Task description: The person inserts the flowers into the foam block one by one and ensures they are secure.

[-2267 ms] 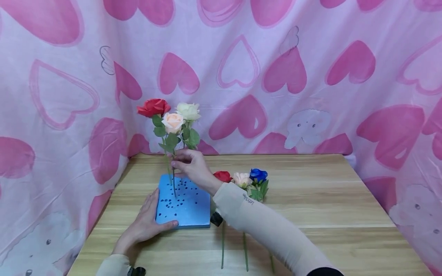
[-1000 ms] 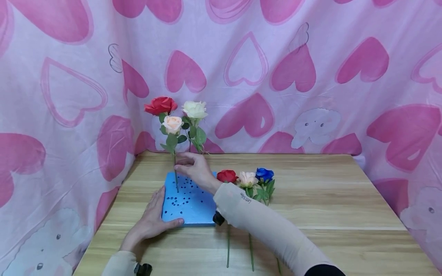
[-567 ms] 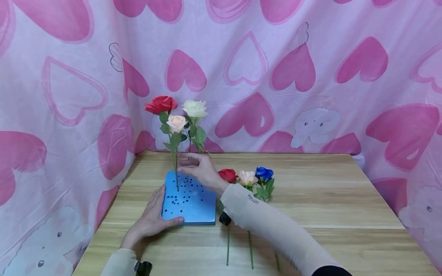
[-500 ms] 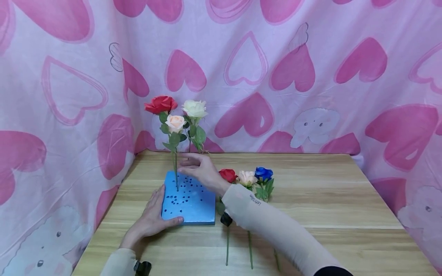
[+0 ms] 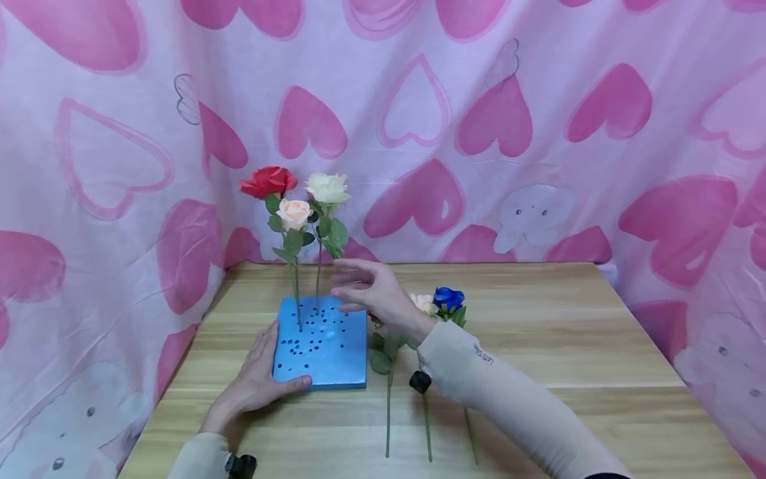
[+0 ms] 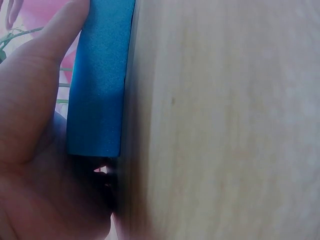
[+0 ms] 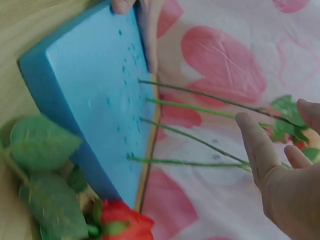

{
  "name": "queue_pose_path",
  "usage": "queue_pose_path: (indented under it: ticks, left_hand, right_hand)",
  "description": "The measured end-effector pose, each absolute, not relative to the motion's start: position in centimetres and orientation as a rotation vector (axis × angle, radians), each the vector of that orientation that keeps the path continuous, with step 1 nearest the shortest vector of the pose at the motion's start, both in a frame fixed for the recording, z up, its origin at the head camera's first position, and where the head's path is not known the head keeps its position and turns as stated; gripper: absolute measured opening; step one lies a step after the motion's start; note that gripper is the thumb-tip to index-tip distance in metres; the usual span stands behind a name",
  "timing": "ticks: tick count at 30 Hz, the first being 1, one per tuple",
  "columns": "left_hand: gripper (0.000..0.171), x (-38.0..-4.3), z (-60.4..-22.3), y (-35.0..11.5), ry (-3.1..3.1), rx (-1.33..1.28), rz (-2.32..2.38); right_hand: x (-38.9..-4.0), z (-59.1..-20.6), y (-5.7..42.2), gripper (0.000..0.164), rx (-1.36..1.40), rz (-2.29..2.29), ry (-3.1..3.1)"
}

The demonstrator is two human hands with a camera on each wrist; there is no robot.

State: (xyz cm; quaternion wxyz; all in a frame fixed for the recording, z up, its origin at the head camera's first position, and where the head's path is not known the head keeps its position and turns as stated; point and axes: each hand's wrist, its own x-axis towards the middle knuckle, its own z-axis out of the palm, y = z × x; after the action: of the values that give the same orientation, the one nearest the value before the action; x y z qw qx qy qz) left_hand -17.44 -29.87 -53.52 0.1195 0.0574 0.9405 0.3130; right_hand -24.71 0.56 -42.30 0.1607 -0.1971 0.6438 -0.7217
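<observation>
A blue foam block (image 5: 329, 362) full of small holes lies on the table, with several artificial rose stems standing in it. Upright there are a red rose (image 5: 268, 181), a peach rose (image 5: 294, 214) and a white rose (image 5: 328, 188); another bloom behind them is mostly hidden. My left hand (image 5: 254, 379) rests against the block's left side, fingers extended along it and thumb on its near top edge. Right of the stems, my right hand (image 5: 377, 293) hovers over the block's far right part with fingers loosely extended, holding nothing. The right wrist view shows a gap between its fingertips (image 7: 242, 119) and the block.
To the right of the block lie a red rose (image 7: 125, 220), a pale peach rose (image 5: 423, 303) and a blue rose (image 5: 449, 297), stems toward me. My right forearm partly covers them. A pink heart-patterned curtain (image 5: 419, 199) hangs behind the wooden table (image 5: 538, 319).
My right hand has let go of the peach rose's stem and moved right, away from it. The peach rose now stands in the block. The left hand stays on the block.
</observation>
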Motion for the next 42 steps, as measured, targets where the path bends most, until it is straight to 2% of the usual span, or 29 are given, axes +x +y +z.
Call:
queue_pose_path:
  ticks: [8, 27, 36, 42]
  left_hand:
    - [0.146, -17.3, -53.6, -30.2, 2.750, 0.162, 0.941]
    - [0.145, -17.4, -53.3, -30.0, 2.726, 0.170, 0.903]
    - [0.145, -17.4, -53.4, -29.8, 2.736, 0.186, 0.903]
    - [0.144, -17.5, -53.3, -29.8, 2.733, 0.185, 0.905]
  right_hand:
    - [-24.6, -41.1, 5.0, 0.061, -0.550, -2.099, 1.890]
    - [-24.5, -41.7, 15.1, 0.066, -0.312, -2.251, 2.019]
    - [-23.8, -41.9, 18.6, 0.066, -0.275, -2.219, 2.098]
    - [-22.6, -43.3, 19.5, 0.067, -0.210, -2.146, 2.126]
